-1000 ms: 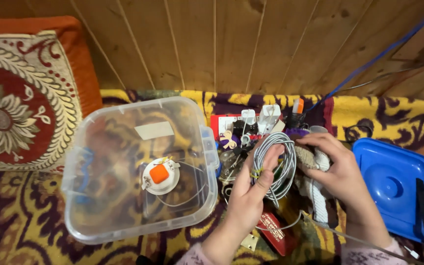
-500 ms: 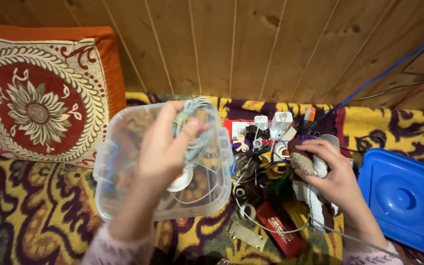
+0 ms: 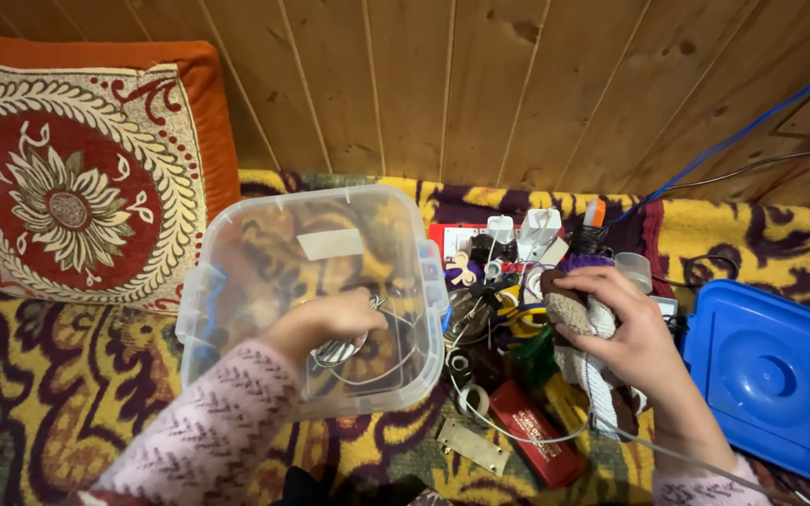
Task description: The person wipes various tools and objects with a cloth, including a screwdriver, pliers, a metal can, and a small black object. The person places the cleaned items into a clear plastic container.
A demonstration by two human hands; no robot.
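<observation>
Left hand [image 3: 335,323] down inside the clear plastic tub [image 3: 236,225], fingers curled around the coil of grey wire [image 3: 377,323] low in the tub, right over a round white fitting mostly hidden under the palm. Wire loops spilling toward 3 o'clock of that hand, close to the tub's wall. Pale label stuck on the tub at 12 o'clock from the hand.

Right hand [image 3: 625,333] outside the tub, well off at 3 o'clock, fingers closed on a knitted brown-and-white cloth bundle [image 3: 578,314], with more of it hanging down toward 6 o'clock.

Between the 2 hands, a messy pile of small bits: white plugs [image 3: 522,230] at 12 o'clock of the pile, an orange-capped marker [image 3: 593,213] just beside them, a red flat box [image 3: 536,434] at 6 o'clock and a small brass plate [image 3: 473,448] near it. Blue lid [image 3: 761,365] lying at 3 o'clock of the right hand. Everything sitting on a yellow-and-purple patterned blanket [image 3: 67,394], red embroidered cushion [image 3: 77,187] at 10 o'clock, wood panel wall [image 3: 480,84] behind.
</observation>
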